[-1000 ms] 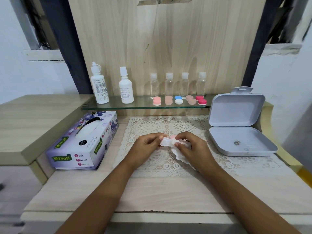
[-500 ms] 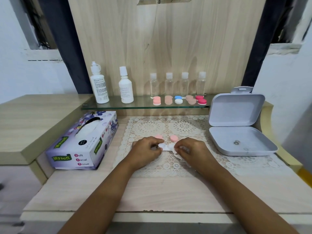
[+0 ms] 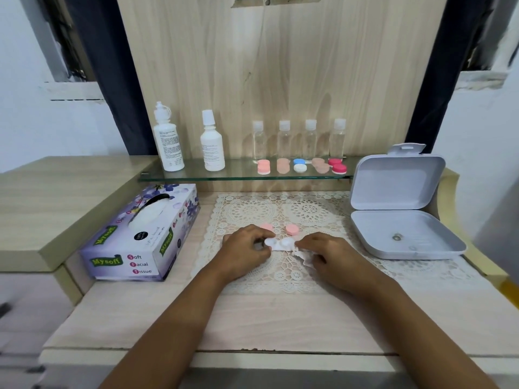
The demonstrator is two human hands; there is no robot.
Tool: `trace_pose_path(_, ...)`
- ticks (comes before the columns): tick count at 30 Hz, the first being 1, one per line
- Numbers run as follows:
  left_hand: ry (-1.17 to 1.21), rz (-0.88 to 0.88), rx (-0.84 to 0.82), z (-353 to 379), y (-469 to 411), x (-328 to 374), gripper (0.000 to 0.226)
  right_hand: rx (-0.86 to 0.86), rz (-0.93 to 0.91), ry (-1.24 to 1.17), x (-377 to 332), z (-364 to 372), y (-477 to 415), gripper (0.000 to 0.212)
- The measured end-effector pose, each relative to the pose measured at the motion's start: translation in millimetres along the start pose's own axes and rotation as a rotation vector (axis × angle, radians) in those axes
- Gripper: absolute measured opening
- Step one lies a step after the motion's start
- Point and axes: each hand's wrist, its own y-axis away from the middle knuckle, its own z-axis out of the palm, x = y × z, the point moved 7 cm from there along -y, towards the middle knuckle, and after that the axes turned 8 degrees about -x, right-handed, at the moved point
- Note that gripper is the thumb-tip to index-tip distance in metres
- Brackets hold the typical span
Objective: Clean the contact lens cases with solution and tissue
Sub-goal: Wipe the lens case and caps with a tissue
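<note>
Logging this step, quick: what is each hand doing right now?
Left hand: closed, pinching the left end of the white lens case on the mat.
Right hand: closed, gripping the crumpled tissue.

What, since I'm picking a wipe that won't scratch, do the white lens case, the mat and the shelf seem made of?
Lens case: probably white plastic, smooth, slightly glossy, with moulded round wells. Mat: cream lace, fabric or vinyl, openwork holes showing the surface beneath. Shelf: glass, see-through with a greenish edge.
</note>
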Motion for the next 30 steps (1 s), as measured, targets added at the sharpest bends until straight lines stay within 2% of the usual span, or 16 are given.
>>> trace_pose_path(4, -0.02, 0.004, 0.004, 0, 0, 1, 0.031, 0.105, 0.006, 0.04, -3, -7, 4, 0.024)
trace_pose_path(8, -0.045, 0.002, -0.001, 1, 0, 1, 0.034, 0.107, 0.029, 0.06, -6, -12, 5, 0.02)
trace_pose_path(19, -0.102, -0.047, -0.072, -3, 2, 3, 0.048, 0.01, 0.17, 0.144, 0, -15, -5, 0.025)
trace_pose_path(24, -0.03, -0.061, -0.12, -5, 10, 9, 0.056, 0.063, 0.224, 0.137, -4, -17, 0, 0.023)
trace_pose_path(30, -0.148, -0.049, -0.135, -15, 30, 14, 0.055, 0.168, 0.249, 0.122, -17, -24, 5, 0.026)
